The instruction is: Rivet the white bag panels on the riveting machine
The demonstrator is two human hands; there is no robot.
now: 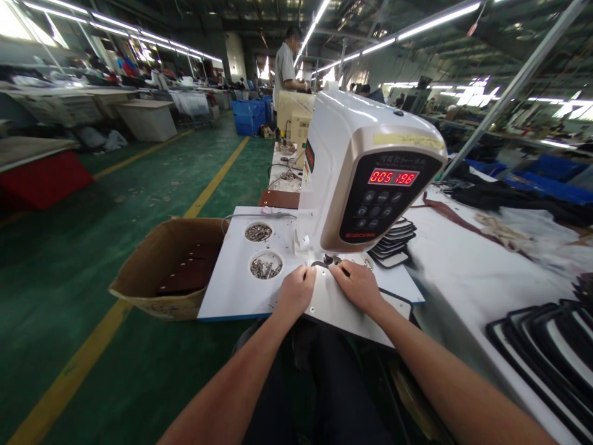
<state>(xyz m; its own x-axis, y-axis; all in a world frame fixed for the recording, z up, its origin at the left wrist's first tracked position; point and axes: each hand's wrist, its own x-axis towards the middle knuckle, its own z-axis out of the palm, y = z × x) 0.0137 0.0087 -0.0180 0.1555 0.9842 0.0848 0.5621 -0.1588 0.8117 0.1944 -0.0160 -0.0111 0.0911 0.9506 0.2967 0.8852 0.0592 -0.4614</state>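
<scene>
A flat white panel with black edging lies under the head of a white riveting machine, its far edge close to the machine's working point. Small metal rivets show on the panel's face. My left hand grips the panel's left edge with fingers curled. On the other side, my right hand is closed on the panel's upper right part, its fingertips close to the machine's dark metal tooling. Red digits glow on the machine's display. What lies beneath the panel is hidden.
Two round wells, a rear one and a front one, hold metal fasteners in the white worktop. A cardboard box with brown pieces stands left. Black-edged panels are stacked right. Further back stand a person and blue crates.
</scene>
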